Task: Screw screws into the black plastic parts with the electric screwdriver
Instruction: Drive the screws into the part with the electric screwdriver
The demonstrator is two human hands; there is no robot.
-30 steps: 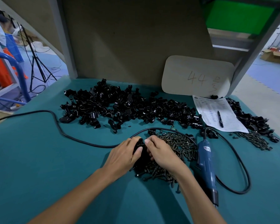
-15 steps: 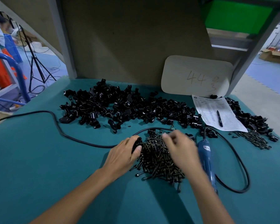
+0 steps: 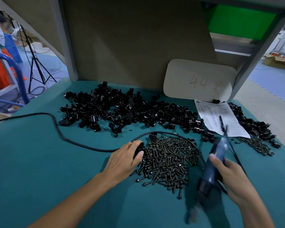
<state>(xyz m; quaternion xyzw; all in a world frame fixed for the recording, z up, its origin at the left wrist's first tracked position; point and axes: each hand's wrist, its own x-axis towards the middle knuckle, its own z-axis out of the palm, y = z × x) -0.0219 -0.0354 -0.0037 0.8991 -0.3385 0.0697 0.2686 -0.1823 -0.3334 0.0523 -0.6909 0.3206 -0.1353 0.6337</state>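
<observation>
lower right, the right hand (image 3: 234, 178) grips the blurred blue electric screwdriver (image 3: 215, 162), tilted over the teal worktop (image 3: 39, 162). at centre, the left hand (image 3: 123, 160) holds a black plastic part (image 3: 139, 148) at the left edge of the screw pile (image 3: 168, 160). a heap of parts (image 3: 122, 109) spreads across mid-frame behind.

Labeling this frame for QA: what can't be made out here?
All head view.
Blurred: electric screwdriver in right hand, motion-smeared, bit tip unreadable.
Hidden: black plastic part, mostly covered by left hand; can't tell whether a screw is seated.
Too small: print on paper sheet.
Cut off: cable, by the left edge.
</observation>
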